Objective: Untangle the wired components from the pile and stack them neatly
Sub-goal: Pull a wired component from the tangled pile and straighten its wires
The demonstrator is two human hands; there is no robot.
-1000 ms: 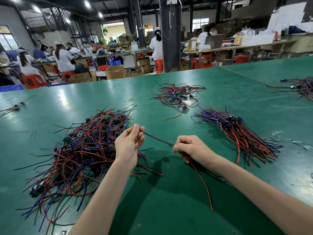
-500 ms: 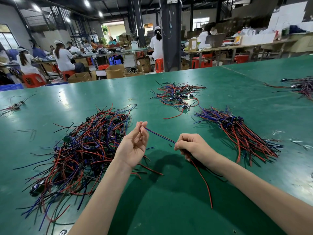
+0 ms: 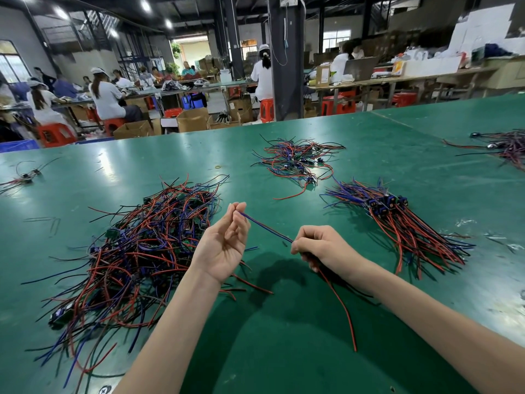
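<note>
Holding one wired component [image 3: 326, 282] just above the green table [image 3: 284, 362], I have it stretched between both hands. My right hand [image 3: 321, 247] is curled tight round its middle, so the body is hidden in the fist. Its red lead [image 3: 344, 314] trails out from under that fist toward me. Its blue lead [image 3: 264, 227] runs taut up to my left hand [image 3: 224, 245], which is palm up with its fingertips [image 3: 238, 209] pinching the free end. I judge this piece clear of the heap and being straightened before it goes on the stack.

Just beyond my left hand lies the tangled pile [image 3: 133, 251], a broad heap of red, blue and black leads with small green boards buried in it. It is by far the largest mass on the table, so I reckon most of the job lies ahead. Beyond my right hand is the neat stack [image 3: 397, 223], with connectors bunched together, blue leads fanning away and red ones toward me. It is a fair bundle but clearly smaller than the heap.

Farther back, between the two, sits a loose bundle [image 3: 295, 163], unsorted as far as I can tell. A stray piece [image 3: 24, 177] lies far left, and another bundle [image 3: 508, 146] lies at the far right edge. Whether those are mine to do I cannot say.
</note>
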